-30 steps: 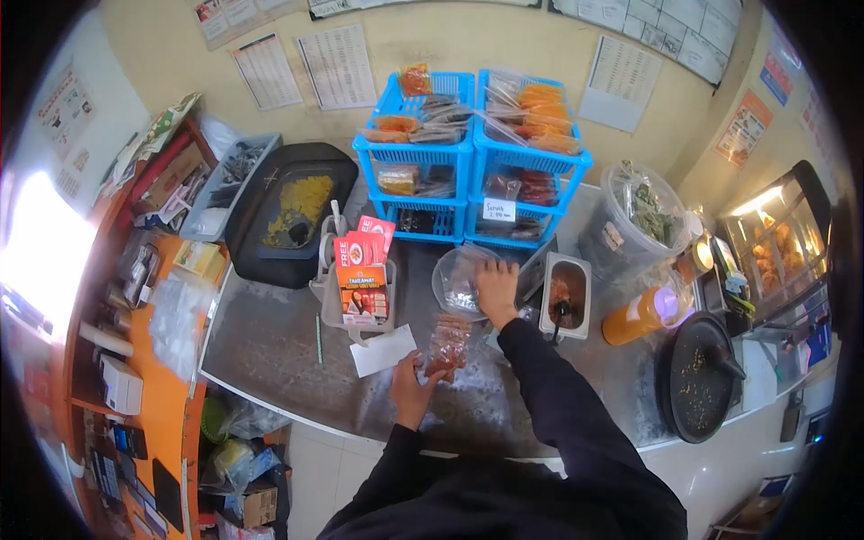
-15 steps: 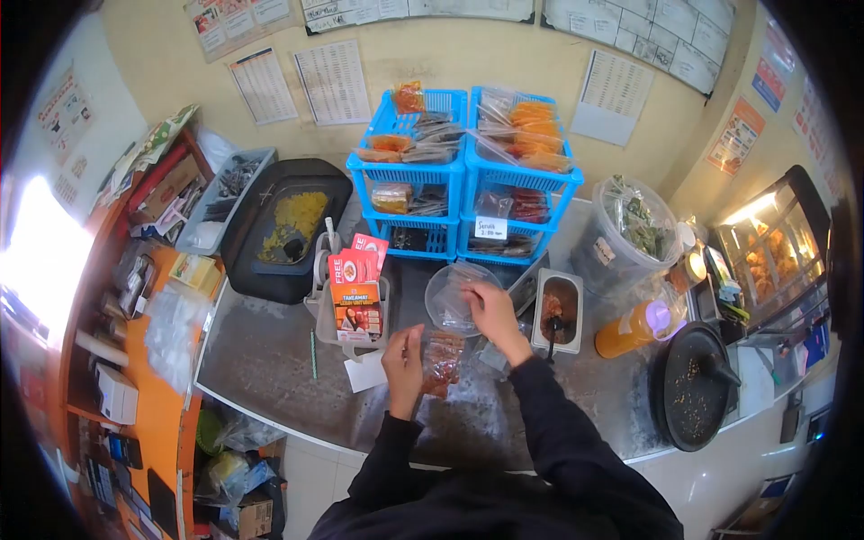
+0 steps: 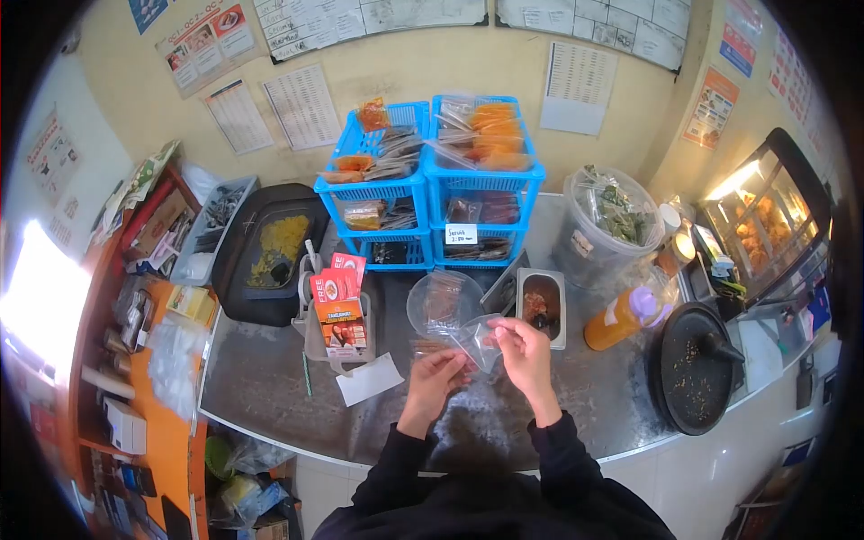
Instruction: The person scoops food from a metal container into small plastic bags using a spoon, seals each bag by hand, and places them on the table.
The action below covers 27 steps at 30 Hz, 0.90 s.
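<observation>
A small clear plastic bag [image 3: 482, 346] is stretched between my two hands above the counter. My left hand [image 3: 436, 387] pinches its left edge, and my right hand [image 3: 524, 364] grips its upper right side with fingers closed. Just behind my left fingers shows a brownish packet [image 3: 427, 346], mostly hidden; whether that hand also holds it I cannot make out. Beyond the bag sits a round clear plastic bowl [image 3: 417, 310], with a clear packet of brownish contents [image 3: 443, 299] lying in it.
Stacked blue baskets [image 3: 430, 180] of sachets stand at the back. Flyers [image 3: 340, 315] and a white paper [image 3: 370, 380] lie left. A steel container [image 3: 558, 310], an orange bottle [image 3: 612, 324], a stone mortar [image 3: 688, 387] and a lidded tub [image 3: 585, 243] are right.
My right hand has come back from the bowl toward my left hand, and both now hold the clear bag. A packet now shows in the bowl. The camera view has shifted.
</observation>
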{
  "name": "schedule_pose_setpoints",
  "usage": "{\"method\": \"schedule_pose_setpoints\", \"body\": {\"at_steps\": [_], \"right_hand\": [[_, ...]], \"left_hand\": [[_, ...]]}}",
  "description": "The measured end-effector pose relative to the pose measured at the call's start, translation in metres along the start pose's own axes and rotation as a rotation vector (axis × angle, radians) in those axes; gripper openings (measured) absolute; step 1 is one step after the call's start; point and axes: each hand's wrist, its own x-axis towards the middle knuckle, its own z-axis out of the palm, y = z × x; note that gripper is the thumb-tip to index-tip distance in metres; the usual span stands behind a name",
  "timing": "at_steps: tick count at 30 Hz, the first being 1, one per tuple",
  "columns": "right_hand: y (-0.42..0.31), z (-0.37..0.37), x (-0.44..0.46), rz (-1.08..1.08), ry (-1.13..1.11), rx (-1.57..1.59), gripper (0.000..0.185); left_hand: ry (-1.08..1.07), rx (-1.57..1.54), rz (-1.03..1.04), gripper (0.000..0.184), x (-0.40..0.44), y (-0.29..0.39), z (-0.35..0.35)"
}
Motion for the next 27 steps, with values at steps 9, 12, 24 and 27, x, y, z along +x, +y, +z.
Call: {"method": "schedule_pose_setpoints", "body": {"at_steps": [9,12,24,27], "right_hand": [[-0.055,-0.028,-0.035,-0.403,-0.114,-0.579,0.033],[-0.058,-0.027,-0.040,-0.341,-0.157,-0.482,0.032],[-0.048,-0.041,-0.044,-0.128,-0.257,-0.212,0.024],[-0.044,-0.045,-0.044,-0.093,-0.262,-0.190,0.021]], "left_hand": [[-0.026,0.240,0.096,0.013,-0.010,0.013,0.035],[-0.094,0.275,0.123,0.010,-0.011,0.018,0.045],[-0.150,0.494,0.147,0.011,-0.005,0.018,0.043],[-0.154,0.559,0.159,0.011,-0.005,0.019,0.044]]}}
